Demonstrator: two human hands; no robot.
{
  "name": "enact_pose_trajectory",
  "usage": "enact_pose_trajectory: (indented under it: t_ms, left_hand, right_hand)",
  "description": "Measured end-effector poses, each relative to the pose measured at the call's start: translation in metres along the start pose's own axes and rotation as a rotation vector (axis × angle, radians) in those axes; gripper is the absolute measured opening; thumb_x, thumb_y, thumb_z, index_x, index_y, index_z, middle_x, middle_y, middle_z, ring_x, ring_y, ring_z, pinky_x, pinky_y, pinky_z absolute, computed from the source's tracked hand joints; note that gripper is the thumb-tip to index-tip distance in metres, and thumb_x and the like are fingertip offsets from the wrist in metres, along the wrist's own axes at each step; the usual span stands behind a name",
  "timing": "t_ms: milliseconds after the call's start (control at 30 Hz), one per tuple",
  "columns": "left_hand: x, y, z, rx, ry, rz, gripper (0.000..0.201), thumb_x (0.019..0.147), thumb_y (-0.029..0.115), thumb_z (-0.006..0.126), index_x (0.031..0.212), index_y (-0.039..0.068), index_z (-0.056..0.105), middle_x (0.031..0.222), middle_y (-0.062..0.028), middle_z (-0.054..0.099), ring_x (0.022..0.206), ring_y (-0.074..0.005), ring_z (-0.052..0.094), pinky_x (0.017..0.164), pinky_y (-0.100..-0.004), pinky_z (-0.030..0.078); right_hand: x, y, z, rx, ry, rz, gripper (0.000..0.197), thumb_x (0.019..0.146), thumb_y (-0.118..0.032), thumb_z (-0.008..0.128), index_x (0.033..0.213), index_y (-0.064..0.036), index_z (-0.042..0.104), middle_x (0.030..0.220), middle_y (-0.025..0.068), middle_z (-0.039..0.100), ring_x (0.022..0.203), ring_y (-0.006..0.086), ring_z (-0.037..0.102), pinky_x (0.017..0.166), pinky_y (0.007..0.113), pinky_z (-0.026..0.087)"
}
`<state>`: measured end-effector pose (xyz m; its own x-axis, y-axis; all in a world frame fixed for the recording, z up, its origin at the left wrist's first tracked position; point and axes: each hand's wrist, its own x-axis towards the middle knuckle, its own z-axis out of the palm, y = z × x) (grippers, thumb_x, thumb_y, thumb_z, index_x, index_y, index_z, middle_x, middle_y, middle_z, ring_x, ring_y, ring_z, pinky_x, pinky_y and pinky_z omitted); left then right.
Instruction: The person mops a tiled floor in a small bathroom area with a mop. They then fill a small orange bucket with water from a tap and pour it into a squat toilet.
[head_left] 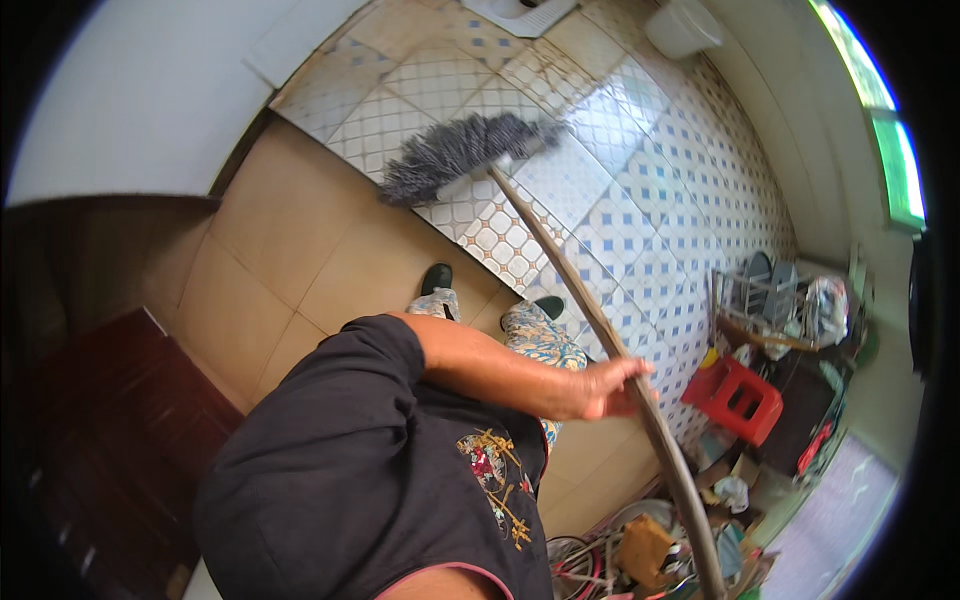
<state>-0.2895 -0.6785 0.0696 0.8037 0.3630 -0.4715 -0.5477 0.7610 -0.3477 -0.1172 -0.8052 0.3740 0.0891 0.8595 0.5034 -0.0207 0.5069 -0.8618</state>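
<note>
- Clearly, the left hand (pixel 612 385) is clenching the wooden broom handle (pixel 590 305) about midway along its length, fingers wrapping over it and the knuckles facing up.
- The left forearm is crossing the body from the dark sleeve toward the right of the view, elbow bending near the chest.
- The right hand is not showing anywhere in the view, so its grip cannot be told.
- The handle is running diagonally from the lower right up to the grey bristle head (pixel 460 152), which is resting on the patterned blue-and-white tiles (pixel 640 200) just past the edge of the plain tan tiles (pixel 300 240).
- The person's two dark shoes (pixel 437 277) are standing on the tan tiles, below the bristles.
- A red plastic stool (pixel 735 397) and a wire rack (pixel 765 300) are crowding the right side, with clutter lying beside the handle's lower end.
</note>
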Motion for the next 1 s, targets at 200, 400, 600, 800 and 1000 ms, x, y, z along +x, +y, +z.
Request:
enact_pose_trajectory:
  t_ms: [200,400,600,800,1000]
  left_hand:
    - [0.079,-0.085,-0.024,0.276,0.139,-0.350,0.016,0.073,0.023,0.059,0.073,0.014,0.047,0.065,0.0001,0.055,0.064,-0.0148,0.058,0.063,-0.0303,0.049]
    - [0.136,-0.106,-0.034,0.483,0.369,-0.442,0.014,0.069,0.020,0.059,0.071,0.011,0.048,0.061,0.0000,0.051,0.054,-0.0124,0.052,0.058,-0.0302,0.050]
    - [0.187,-0.033,-0.005,0.494,0.467,-0.380,0.017,0.067,0.017,0.062,0.074,0.009,0.049,0.066,-0.0023,0.055,0.059,-0.0143,0.056,0.060,-0.0318,0.050]
    - [0.264,0.124,0.031,0.414,0.343,0.148,0.014,0.071,0.019,0.060,0.076,0.011,0.050,0.069,-0.0049,0.055,0.066,-0.0194,0.057,0.064,-0.0351,0.048]
    - [0.264,0.274,0.141,0.337,0.572,0.741,0.036,0.071,0.034,0.059,0.082,0.004,0.044,0.077,-0.0158,0.057,0.068,-0.0273,0.057,0.066,-0.0419,0.048]
  right_hand:
    - [-0.053,-0.030,-0.006,-0.648,0.165,-0.149,0.030,0.084,-0.033,0.034,0.072,-0.0065,0.038,0.054,-0.0014,0.031,0.042,0.0076,0.029,0.046,0.021,0.028]
    - [-0.098,-0.013,-0.073,-0.456,0.751,-0.065,0.022,0.083,-0.027,0.038,0.071,-0.0090,0.039,0.054,-0.0009,0.037,0.038,0.0071,0.031,0.043,0.022,0.030]
    - [-0.059,0.068,-0.129,-0.290,0.854,0.051,0.019,0.081,-0.026,0.040,0.076,-0.0080,0.044,0.056,-0.0005,0.041,0.038,0.0074,0.033,0.042,0.021,0.029]
    - [0.063,0.228,-0.157,-0.024,0.598,0.144,0.028,0.075,-0.028,0.045,0.077,-0.0007,0.047,0.065,0.0035,0.040,0.042,0.0095,0.030,0.059,0.023,0.033]
    - [0.186,0.401,-0.070,0.197,0.071,0.209,0.039,0.070,-0.001,0.040,0.108,0.0029,0.047,0.075,0.0093,0.054,0.062,0.0123,0.047,0.058,0.023,0.039]
